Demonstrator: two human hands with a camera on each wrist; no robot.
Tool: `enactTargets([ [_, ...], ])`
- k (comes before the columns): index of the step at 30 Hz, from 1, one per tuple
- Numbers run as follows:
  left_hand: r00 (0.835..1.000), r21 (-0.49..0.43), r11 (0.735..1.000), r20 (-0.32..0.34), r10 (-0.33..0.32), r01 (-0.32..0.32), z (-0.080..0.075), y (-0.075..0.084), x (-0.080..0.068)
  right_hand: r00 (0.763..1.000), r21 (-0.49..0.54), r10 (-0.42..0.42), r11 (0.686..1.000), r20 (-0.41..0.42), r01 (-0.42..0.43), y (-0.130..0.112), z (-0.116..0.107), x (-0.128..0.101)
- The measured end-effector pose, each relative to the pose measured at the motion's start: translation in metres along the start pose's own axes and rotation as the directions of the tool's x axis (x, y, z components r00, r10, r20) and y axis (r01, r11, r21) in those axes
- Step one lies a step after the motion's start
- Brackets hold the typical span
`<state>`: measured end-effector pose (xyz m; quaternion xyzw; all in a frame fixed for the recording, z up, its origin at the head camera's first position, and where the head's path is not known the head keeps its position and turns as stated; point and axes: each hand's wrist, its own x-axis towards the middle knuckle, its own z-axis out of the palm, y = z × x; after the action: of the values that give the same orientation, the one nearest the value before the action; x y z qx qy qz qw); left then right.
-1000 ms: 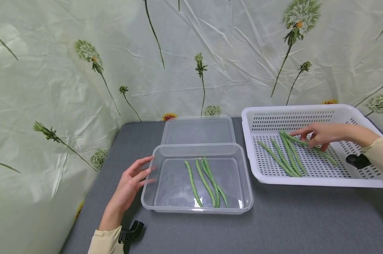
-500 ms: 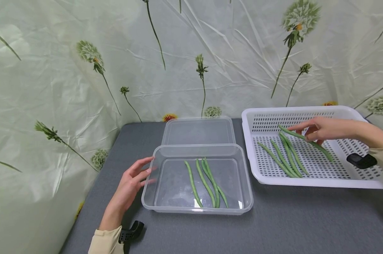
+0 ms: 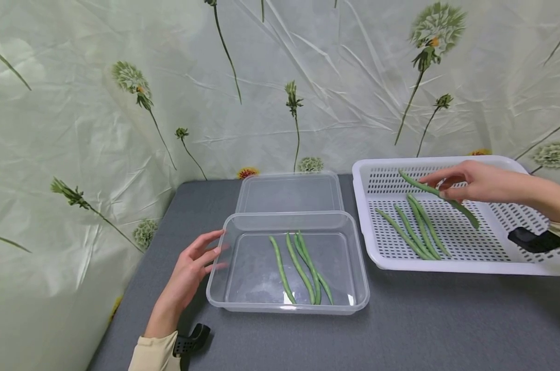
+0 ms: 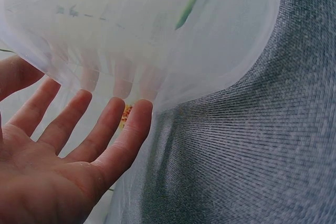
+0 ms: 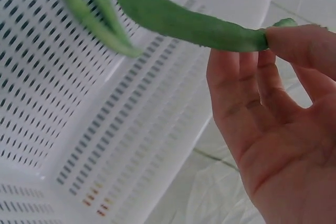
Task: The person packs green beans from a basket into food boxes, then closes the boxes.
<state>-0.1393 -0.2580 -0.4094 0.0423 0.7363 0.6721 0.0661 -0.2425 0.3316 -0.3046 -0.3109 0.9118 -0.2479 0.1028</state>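
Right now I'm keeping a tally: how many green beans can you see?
9 green beans: one pinched in the right hand, four in the white basket, four in the clear box. Overlaps could hide another.

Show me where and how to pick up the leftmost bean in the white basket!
I'd pinch the leftmost green bean just beyond its middle, coming from above. It's long, thin and lying down, and walls of the perforated white basket rise around it. Its near end crowds the neighbouring green bean; farther back, there's a gap between them.
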Motion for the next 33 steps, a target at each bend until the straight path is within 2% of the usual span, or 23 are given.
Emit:
enactTargets([
  [7, 1.000, -0.005, 1.000, 0.003, 0.005, -0.005, 0.000, -0.001, -0.001, 0.996, 0.042, 0.074, 0.997, -0.045, -0.072, -0.023, -0.001, 0.002],
  [11, 1.000, -0.007, 1.000, 0.003, 0.010, -0.010, 0.000, 0.000, 0.000, 0.993, 0.090, 0.092, 0.992, -0.076, -0.085, -0.035, -0.001, 0.001],
  [20, 1.000, -0.002, 1.000, 0.006, 0.013, -0.013, 0.000, -0.001, 0.000, 0.975, 0.142, 0.165, 0.979, -0.148, -0.144, -0.057, 0.005, -0.003],
  [23, 1.000, -0.002, 1.000, 0.005, 0.013, -0.013, 0.000, -0.001, 0.000, 0.971, 0.186, 0.165, 0.974, -0.175, -0.132, -0.064, 0.009, -0.004],
  [28, 1.000, 0.002, 1.000, 0.003, 0.007, -0.007, 0.000, -0.001, 0.000, 0.967, 0.287, 0.124, 0.956, -0.223, -0.057, -0.073, 0.018, -0.005],
  [33, 1.000, 0.000, 1.000, -0.003, -0.004, 0.004, 0.000, 0.000, 0.000, 0.960, 0.299, 0.106, 0.954, -0.260, -0.025, -0.084, 0.025, -0.004],
])
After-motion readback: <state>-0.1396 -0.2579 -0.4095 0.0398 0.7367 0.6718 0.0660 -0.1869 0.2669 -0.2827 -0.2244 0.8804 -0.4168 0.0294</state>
